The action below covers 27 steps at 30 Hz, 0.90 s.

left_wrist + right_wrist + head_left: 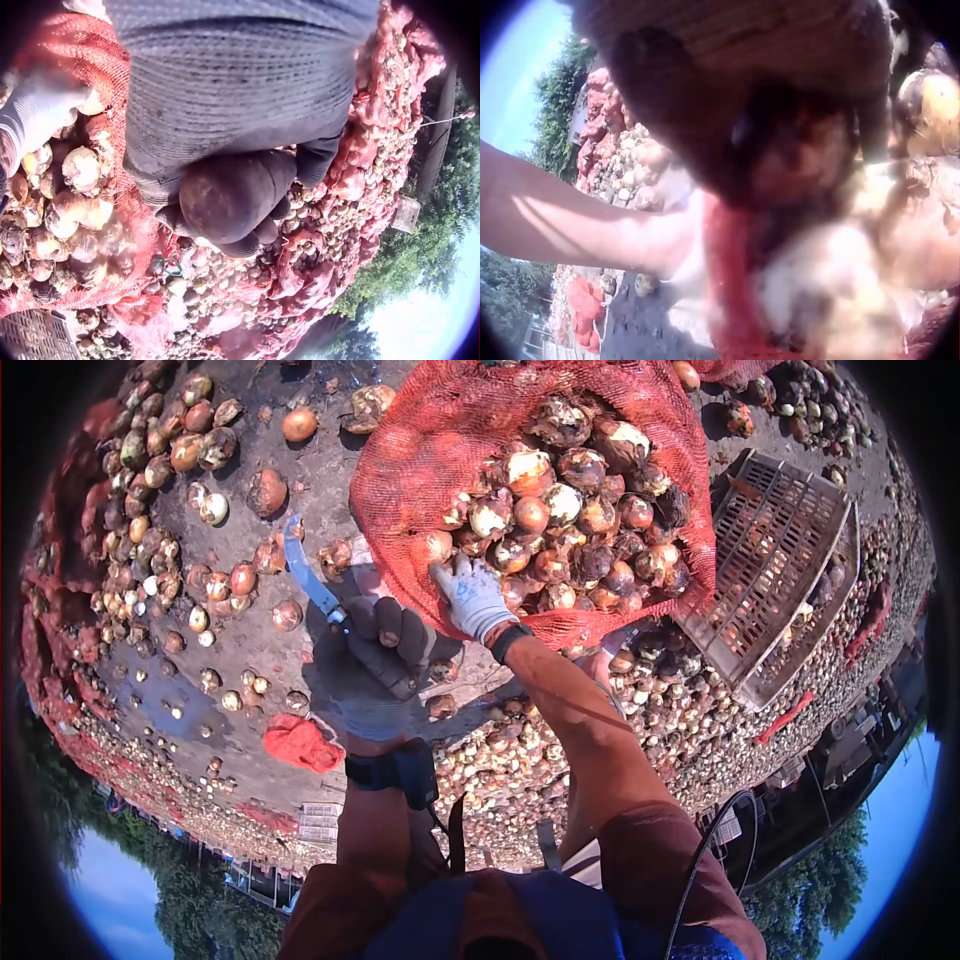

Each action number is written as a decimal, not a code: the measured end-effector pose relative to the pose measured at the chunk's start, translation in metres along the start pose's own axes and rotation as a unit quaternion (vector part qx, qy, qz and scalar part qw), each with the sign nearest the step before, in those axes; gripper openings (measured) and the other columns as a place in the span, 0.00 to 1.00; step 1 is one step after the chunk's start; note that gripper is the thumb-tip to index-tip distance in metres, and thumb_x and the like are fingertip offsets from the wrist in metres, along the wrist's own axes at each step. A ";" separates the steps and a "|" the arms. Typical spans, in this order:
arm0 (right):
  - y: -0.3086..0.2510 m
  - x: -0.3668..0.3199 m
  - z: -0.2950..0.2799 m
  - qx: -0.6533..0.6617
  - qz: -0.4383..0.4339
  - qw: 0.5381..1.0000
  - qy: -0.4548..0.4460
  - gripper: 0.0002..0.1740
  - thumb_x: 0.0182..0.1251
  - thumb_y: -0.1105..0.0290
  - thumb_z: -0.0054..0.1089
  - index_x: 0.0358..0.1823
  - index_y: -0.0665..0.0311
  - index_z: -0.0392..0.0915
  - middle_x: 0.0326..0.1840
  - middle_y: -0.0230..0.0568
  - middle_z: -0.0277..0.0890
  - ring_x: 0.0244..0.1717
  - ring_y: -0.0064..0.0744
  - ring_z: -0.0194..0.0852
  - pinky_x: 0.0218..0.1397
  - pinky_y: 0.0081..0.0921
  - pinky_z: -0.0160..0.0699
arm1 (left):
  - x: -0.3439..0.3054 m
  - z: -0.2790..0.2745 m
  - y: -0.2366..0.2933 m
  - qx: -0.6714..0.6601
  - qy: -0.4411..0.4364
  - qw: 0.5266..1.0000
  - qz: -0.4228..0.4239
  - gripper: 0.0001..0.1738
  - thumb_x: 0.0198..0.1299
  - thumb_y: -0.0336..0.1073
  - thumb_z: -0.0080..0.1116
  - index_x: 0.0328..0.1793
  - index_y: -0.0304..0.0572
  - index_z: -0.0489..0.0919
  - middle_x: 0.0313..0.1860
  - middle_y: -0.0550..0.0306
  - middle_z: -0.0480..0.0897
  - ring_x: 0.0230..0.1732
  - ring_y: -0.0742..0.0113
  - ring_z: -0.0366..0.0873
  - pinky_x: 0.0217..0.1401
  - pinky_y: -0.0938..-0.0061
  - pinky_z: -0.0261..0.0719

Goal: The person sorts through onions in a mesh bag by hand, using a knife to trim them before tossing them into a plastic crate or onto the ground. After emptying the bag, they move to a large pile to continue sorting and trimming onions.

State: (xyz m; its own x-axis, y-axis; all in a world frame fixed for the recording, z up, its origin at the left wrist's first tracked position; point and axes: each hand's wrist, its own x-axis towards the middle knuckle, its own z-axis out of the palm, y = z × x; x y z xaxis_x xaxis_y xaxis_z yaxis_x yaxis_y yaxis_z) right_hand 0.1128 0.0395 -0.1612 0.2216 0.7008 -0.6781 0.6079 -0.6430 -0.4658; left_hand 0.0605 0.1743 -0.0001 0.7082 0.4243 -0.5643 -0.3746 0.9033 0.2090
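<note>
By the mesh bag (pixel 395 500), the left hand (pixel 383 645) grips a knife (pixel 322 598), blade (pixel 302 568) slanting forward-left; the right hand (pixel 475 598) touches onions (pixel 531 514), grip unclear.

Scanning all three views right now, and there it is: no word, number, label or sign is legible.

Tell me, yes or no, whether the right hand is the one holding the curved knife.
No, the head view shows the curved knife gripped in the left hand.

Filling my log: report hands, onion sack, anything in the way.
Left hand grips knife. Right hand on onions in open mesh sack, grip unclear. Crate beside sack, not blocking.
</note>
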 end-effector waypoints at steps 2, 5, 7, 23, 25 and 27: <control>0.004 -0.027 -0.033 0.032 0.016 0.999 0.022 0.36 0.51 0.67 0.66 0.65 0.49 0.67 0.63 0.57 0.63 0.62 0.58 0.66 0.61 0.49 0.69 | -0.001 -0.003 0.000 -0.010 -0.002 1.000 0.002 0.15 0.65 0.48 0.50 0.34 0.47 0.66 0.28 0.63 0.64 0.22 0.73 0.54 0.27 0.74 0.53; 0.045 -0.106 -0.095 0.072 0.035 0.966 0.246 0.41 0.46 0.64 0.72 0.66 0.54 0.65 0.64 0.55 0.62 0.61 0.58 0.65 0.62 0.49 0.68 | -0.003 -0.005 0.000 0.007 0.016 1.000 0.003 0.15 0.65 0.49 0.51 0.37 0.46 0.69 0.29 0.63 0.65 0.24 0.72 0.56 0.25 0.74 0.57; 0.075 -0.172 -0.159 0.036 0.074 0.907 0.412 0.47 0.45 0.72 0.77 0.68 0.57 0.60 0.65 0.52 0.62 0.64 0.54 0.64 0.66 0.48 0.65 | -0.004 -0.013 -0.001 -0.014 0.057 0.998 -0.003 0.16 0.65 0.49 0.52 0.39 0.45 0.70 0.29 0.62 0.66 0.26 0.72 0.58 0.23 0.75 0.59; 0.014 -0.033 -0.042 0.044 0.009 0.996 0.072 0.31 0.64 0.68 0.55 0.70 0.42 0.65 0.67 0.58 0.63 0.65 0.56 0.66 0.63 0.47 0.70 | -0.001 0.006 0.004 -0.016 0.054 0.998 -0.017 0.16 0.65 0.46 0.51 0.29 0.47 0.64 0.28 0.62 0.64 0.22 0.71 0.55 0.24 0.76 0.55; 0.001 0.013 -0.004 0.019 -0.022 0.988 0.150 0.27 0.66 0.72 0.48 0.66 0.43 0.69 0.57 0.57 0.67 0.56 0.55 0.71 0.55 0.48 0.74 | -0.003 0.004 0.006 -0.019 0.045 0.999 -0.015 0.16 0.65 0.46 0.51 0.29 0.47 0.64 0.27 0.62 0.63 0.22 0.71 0.55 0.24 0.76 0.55; -0.014 0.041 0.002 0.112 0.064 0.987 0.096 0.27 0.65 0.74 0.47 0.65 0.44 0.69 0.57 0.57 0.67 0.56 0.55 0.71 0.52 0.46 0.75 | -0.002 0.003 0.002 -0.032 0.026 0.999 -0.029 0.16 0.65 0.46 0.51 0.30 0.48 0.63 0.27 0.63 0.62 0.22 0.71 0.54 0.24 0.75 0.55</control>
State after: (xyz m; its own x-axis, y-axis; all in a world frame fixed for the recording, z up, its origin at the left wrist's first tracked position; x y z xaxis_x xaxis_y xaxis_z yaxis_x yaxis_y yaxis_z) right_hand 0.1113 0.0767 -0.1837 0.4394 0.6408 -0.6295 0.3865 -0.7675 -0.5114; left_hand 0.0593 0.1757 0.0038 0.6988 0.3659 -0.6147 -0.3725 0.9197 0.1240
